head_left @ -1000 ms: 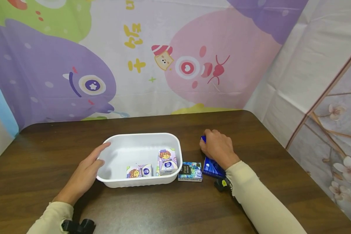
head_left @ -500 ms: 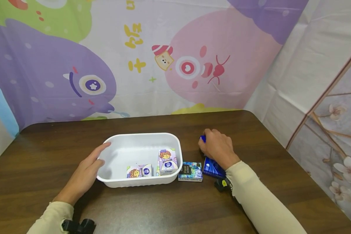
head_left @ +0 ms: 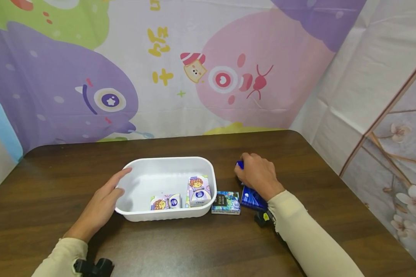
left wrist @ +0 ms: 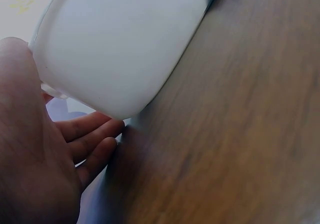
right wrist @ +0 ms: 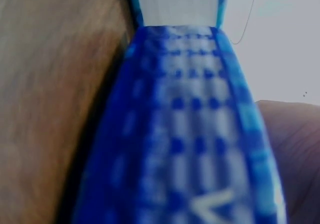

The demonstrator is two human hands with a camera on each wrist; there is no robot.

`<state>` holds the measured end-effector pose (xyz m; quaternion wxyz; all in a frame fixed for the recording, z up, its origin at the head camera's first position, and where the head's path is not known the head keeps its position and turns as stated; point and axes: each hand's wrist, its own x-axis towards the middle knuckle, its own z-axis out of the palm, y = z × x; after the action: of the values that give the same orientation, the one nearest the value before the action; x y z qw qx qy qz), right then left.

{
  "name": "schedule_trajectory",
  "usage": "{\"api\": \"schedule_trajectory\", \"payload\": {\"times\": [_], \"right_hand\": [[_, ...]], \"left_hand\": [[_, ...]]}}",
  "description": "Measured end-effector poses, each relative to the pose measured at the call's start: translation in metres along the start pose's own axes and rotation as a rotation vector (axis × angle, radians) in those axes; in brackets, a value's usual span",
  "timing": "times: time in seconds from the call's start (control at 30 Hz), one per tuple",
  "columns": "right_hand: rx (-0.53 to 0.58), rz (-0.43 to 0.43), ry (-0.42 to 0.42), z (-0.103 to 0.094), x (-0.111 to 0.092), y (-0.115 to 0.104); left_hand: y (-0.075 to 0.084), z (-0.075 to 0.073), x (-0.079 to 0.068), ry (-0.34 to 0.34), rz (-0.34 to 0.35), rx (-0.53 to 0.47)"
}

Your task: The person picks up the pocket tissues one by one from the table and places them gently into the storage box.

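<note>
My left hand (head_left: 98,204) rests at the left end of a white plastic tub (head_left: 166,216), index finger and thumb at its rim. In the left wrist view its other fingers (left wrist: 92,139), fairly straight, lie by the tub's outer wall. Inside the tub are purple-and-white cartoon tissue packs (head_left: 198,190), one lying low at the front wall. My right hand (head_left: 258,173) grips a blue tissue pack (head_left: 240,164), mostly hidden under the palm. Below that wrist lies another dark blue tissue pack (head_left: 252,199), apparently the patterned one close up in the right wrist view.
A blue-green floral tissue pack (head_left: 228,204) marked "Face" lies between the tub and the dark blue pack. All stand on a brown wooden table (head_left: 194,250). A cartoon-printed cloth (head_left: 166,107) hangs behind, and a flowered cloth (head_left: 405,154) hangs at the right.
My right thumb and the blue pack under that hand have shifted very slightly left. The left hand and the tub have stayed in place.
</note>
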<state>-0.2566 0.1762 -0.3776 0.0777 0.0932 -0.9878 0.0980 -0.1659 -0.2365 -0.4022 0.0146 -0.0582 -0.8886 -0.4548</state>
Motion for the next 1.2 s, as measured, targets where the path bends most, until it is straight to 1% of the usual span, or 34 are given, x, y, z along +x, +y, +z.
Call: {"api": "schedule_trajectory", "payload": {"times": [0.47,0.67,0.93,1.2], "right_hand": [[0.004,0.015,-0.016,0.0004,0.0009,-0.0012],[0.005,0.016,-0.008,0.0007,0.0008,-0.002],[0.038,0.029,0.019,0.0011,0.0021,-0.0039],[0.069,0.035,0.016,0.0009,0.0036,-0.0059]], "left_hand": [[0.0013,0.0001,-0.0006,-0.012,-0.003,0.001],[0.0018,-0.0004,-0.0004,-0.014,-0.012,-0.002],[0.001,0.0003,-0.001,-0.005,-0.003,0.002],[0.0015,0.0004,-0.0009,-0.01,-0.005,-0.005]]}}
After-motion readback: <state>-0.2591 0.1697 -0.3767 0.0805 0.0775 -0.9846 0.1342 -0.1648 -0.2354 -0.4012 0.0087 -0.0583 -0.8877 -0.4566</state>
